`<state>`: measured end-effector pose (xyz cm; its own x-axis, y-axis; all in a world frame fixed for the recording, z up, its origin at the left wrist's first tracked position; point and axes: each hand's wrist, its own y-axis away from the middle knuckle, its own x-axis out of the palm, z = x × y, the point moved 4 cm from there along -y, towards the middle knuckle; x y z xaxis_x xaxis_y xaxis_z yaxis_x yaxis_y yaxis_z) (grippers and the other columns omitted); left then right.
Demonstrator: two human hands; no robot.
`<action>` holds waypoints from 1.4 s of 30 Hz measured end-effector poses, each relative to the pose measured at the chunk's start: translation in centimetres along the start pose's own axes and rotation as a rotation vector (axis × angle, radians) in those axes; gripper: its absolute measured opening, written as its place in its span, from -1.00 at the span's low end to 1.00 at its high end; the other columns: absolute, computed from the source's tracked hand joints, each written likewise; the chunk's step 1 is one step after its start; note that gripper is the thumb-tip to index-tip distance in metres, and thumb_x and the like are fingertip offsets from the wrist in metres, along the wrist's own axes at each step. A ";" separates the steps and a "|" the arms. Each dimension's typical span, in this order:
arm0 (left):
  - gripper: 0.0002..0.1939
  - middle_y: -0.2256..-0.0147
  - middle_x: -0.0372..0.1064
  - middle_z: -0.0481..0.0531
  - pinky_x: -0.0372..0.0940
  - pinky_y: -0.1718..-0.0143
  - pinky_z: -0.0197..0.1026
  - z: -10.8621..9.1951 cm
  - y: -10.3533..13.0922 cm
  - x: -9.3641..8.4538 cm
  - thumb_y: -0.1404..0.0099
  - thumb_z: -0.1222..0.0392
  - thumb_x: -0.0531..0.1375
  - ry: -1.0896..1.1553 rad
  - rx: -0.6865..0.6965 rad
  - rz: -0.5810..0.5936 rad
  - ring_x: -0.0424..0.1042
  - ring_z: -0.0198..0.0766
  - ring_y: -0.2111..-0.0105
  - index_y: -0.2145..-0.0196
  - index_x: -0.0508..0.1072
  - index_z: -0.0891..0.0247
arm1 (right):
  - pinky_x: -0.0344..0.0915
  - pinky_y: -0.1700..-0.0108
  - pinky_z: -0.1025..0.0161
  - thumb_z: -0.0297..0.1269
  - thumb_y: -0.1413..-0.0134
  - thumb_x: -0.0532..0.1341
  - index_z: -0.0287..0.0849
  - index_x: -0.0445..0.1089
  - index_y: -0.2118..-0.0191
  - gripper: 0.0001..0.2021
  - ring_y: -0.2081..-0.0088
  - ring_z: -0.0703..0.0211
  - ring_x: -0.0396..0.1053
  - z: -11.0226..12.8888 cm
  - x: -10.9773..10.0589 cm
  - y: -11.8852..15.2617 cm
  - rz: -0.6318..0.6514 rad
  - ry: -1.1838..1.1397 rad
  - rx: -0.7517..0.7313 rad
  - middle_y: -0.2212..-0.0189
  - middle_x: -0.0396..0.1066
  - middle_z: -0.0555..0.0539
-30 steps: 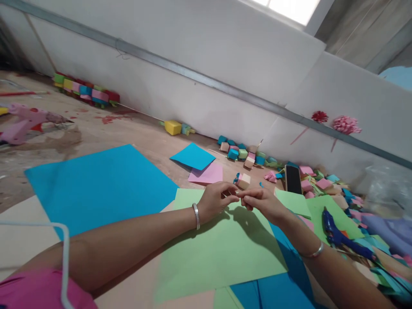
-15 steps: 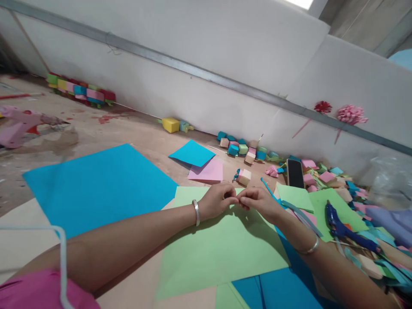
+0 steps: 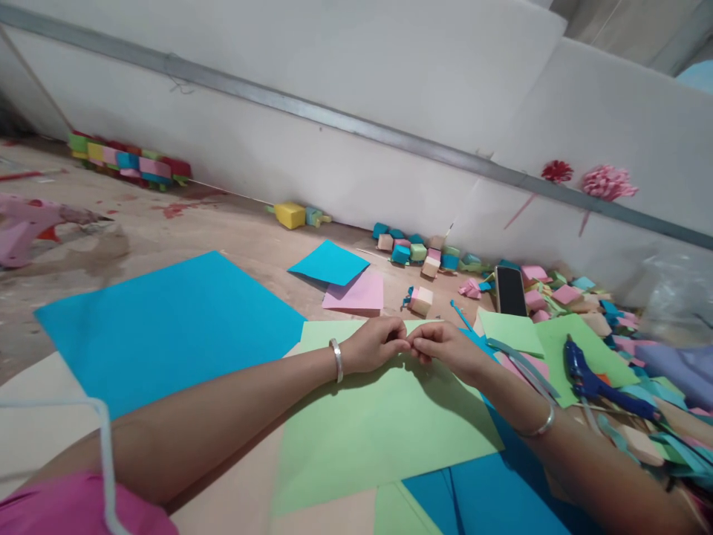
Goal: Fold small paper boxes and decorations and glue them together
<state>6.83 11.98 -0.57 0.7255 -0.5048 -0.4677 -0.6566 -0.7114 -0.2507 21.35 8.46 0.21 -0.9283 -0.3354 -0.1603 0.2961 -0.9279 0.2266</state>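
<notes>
My left hand (image 3: 376, 344) and my right hand (image 3: 443, 345) meet fingertip to fingertip above the far edge of a light green paper sheet (image 3: 356, 446). Both are closed in a pinch. Whatever sits between the fingers is too small or hidden to make out. Just beyond the hands stands a small beige and pink folded paper block (image 3: 422, 300). A blue paper strip (image 3: 461, 313) lies beside it, past my right hand. Left of my left forearm spreads a large blue paper sheet (image 3: 172, 327).
Behind the hands lie a blue card (image 3: 330, 262) and a pink paper (image 3: 359, 291). A phone (image 3: 510, 291), a blue glue gun (image 3: 598, 386) and heaped paper blocks (image 3: 568, 295) crowd the right. At far left is a pink glue gun (image 3: 27, 229). A white wall (image 3: 334, 163) closes the back.
The view has shifted very slightly. Both hands keep nearly the same pinched pose, fingertips together over the green sheet.
</notes>
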 end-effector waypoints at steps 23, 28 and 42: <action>-0.89 0.53 0.30 -0.10 0.18 0.42 -0.30 0.8 -0.4 -0.4 -0.15 0.21 0.16 0.019 -0.113 -0.137 0.26 -0.35 0.50 0.50 0.35 0.27 | -0.05 -0.24 -0.06 -0.32 -0.07 0.19 0.01 0.41 -0.06 -0.60 -0.26 -0.08 0.04 2.4 -8.0 -4.0 -0.185 0.775 -0.553 -0.22 0.17 -0.11; -0.90 0.54 0.30 -0.11 0.18 0.44 -0.32 0.6 -0.4 -0.4 -0.14 0.26 0.18 -0.006 -0.110 -0.114 0.26 -0.36 0.50 0.50 0.35 0.28 | 0.20 -0.07 0.13 -0.21 -0.15 0.14 -0.07 0.41 -0.02 -0.68 -0.05 0.03 0.30 1.8 -7.1 -5.6 -0.075 0.937 -0.532 -0.07 0.35 -0.16; -0.92 0.53 0.35 -0.09 0.17 0.44 -0.32 0.6 -0.2 -0.3 -0.14 0.27 0.21 -0.011 -0.121 -0.104 0.26 -0.37 0.50 0.49 0.41 0.30 | 0.08 0.39 0.26 0.04 -0.27 -0.08 -0.23 0.45 0.42 -0.47 0.40 0.10 0.35 4.3 -8.0 -14.8 -0.227 1.112 -0.210 0.45 0.46 -0.16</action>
<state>6.61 12.54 -0.87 0.7855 -0.4209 -0.4537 -0.5481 -0.8136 -0.1941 23.39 25.60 2.30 -0.2845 -0.0186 -0.9585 0.2761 -0.9591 -0.0633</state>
